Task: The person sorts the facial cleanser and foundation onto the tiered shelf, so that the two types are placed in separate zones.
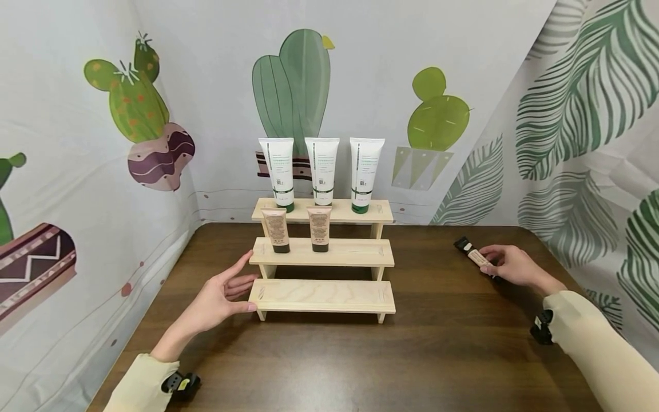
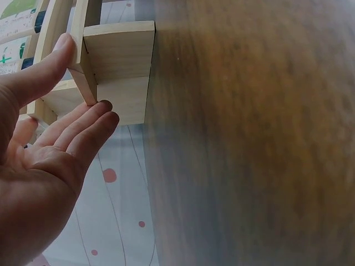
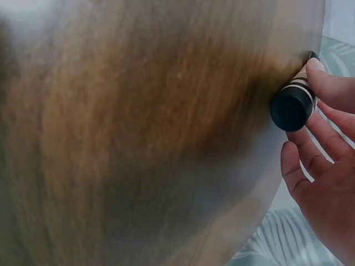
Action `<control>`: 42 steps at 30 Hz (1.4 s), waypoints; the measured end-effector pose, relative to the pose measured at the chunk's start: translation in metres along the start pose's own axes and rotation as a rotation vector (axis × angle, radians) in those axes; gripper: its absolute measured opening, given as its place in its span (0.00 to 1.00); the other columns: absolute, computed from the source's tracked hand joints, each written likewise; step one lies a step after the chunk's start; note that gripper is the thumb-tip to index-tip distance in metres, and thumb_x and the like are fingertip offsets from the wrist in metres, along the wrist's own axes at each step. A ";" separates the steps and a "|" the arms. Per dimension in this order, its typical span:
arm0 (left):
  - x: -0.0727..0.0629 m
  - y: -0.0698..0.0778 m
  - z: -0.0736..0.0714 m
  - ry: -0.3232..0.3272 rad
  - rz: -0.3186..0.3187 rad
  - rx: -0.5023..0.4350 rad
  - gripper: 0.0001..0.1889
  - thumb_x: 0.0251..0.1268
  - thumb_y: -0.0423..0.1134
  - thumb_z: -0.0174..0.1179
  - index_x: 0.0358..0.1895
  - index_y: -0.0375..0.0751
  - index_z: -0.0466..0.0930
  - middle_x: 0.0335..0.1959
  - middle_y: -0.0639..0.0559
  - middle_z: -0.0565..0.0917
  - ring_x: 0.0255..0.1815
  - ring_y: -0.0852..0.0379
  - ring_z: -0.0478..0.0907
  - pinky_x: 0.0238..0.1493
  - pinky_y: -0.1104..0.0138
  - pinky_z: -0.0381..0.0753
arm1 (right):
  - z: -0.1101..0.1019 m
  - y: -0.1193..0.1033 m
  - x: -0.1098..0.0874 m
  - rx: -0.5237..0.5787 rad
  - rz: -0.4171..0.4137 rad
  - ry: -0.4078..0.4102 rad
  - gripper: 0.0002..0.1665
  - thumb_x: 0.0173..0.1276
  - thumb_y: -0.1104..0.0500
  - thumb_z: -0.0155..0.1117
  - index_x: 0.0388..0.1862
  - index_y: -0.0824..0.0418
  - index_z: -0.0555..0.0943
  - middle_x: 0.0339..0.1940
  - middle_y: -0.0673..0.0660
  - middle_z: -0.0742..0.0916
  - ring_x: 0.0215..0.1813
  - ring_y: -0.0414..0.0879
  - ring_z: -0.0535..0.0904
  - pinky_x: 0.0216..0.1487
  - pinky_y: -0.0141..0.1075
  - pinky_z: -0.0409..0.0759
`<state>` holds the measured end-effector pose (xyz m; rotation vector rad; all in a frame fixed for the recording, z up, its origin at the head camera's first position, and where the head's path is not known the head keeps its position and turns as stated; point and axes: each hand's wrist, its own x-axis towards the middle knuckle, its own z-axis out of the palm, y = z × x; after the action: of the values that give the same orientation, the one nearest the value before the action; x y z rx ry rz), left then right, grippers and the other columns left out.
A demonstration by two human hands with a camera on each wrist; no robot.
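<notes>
On the right of the table, my right hand (image 1: 515, 266) pinches a small black and beige tube (image 1: 476, 256) between thumb and fingers. The tube's round black end (image 3: 291, 109) faces the camera in the right wrist view. My left hand (image 1: 218, 298) touches the left end of a three-step wooden stand (image 1: 324, 294), its fingers extended and the thumb at the bottom step. Two beige tubes with black caps (image 1: 276, 229) stand on the middle step, at its left and centre. Along the top step stand three white tubes with green caps (image 1: 322, 171).
A dark brown wooden table (image 1: 319, 366) carries the stand. Behind it hangs a pale cloth backdrop (image 1: 216, 86) printed with cacti, and cloth with green leaves (image 1: 571, 114) hangs at the right. The bottom step bears no tubes.
</notes>
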<state>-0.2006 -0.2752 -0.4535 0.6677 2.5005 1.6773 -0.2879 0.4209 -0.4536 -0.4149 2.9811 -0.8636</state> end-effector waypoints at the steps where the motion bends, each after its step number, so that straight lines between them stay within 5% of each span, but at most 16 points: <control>1: 0.000 0.000 0.000 0.001 0.001 -0.001 0.59 0.55 0.25 0.79 0.87 0.56 0.53 0.67 0.22 0.74 0.68 0.32 0.76 0.64 0.47 0.79 | 0.001 -0.001 0.000 0.008 -0.006 -0.003 0.27 0.68 0.63 0.77 0.60 0.76 0.80 0.42 0.63 0.89 0.32 0.44 0.81 0.28 0.34 0.78; 20: -0.001 0.000 0.000 0.006 0.005 -0.009 0.59 0.54 0.24 0.79 0.87 0.56 0.53 0.67 0.22 0.74 0.67 0.32 0.76 0.63 0.47 0.80 | -0.002 -0.018 0.001 0.171 -0.132 -0.158 0.20 0.69 0.73 0.69 0.56 0.83 0.78 0.37 0.60 0.87 0.32 0.41 0.81 0.28 0.32 0.80; 32: -0.002 0.002 0.000 0.010 -0.004 -0.003 0.59 0.54 0.25 0.79 0.87 0.55 0.54 0.67 0.23 0.75 0.67 0.31 0.77 0.63 0.45 0.80 | -0.003 -0.019 0.004 0.026 -0.059 -0.202 0.20 0.67 0.65 0.75 0.51 0.78 0.83 0.32 0.51 0.87 0.32 0.37 0.78 0.32 0.32 0.77; 42: -0.001 0.002 0.001 0.007 -0.008 -0.004 0.59 0.55 0.24 0.79 0.87 0.56 0.54 0.67 0.23 0.75 0.66 0.31 0.77 0.62 0.46 0.81 | -0.003 -0.033 0.003 0.044 -0.050 -0.192 0.20 0.66 0.64 0.77 0.51 0.75 0.83 0.33 0.50 0.86 0.32 0.40 0.79 0.31 0.33 0.80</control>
<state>-0.1987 -0.2742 -0.4523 0.6517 2.5009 1.6847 -0.2827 0.3945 -0.4339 -0.5401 2.7825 -0.8394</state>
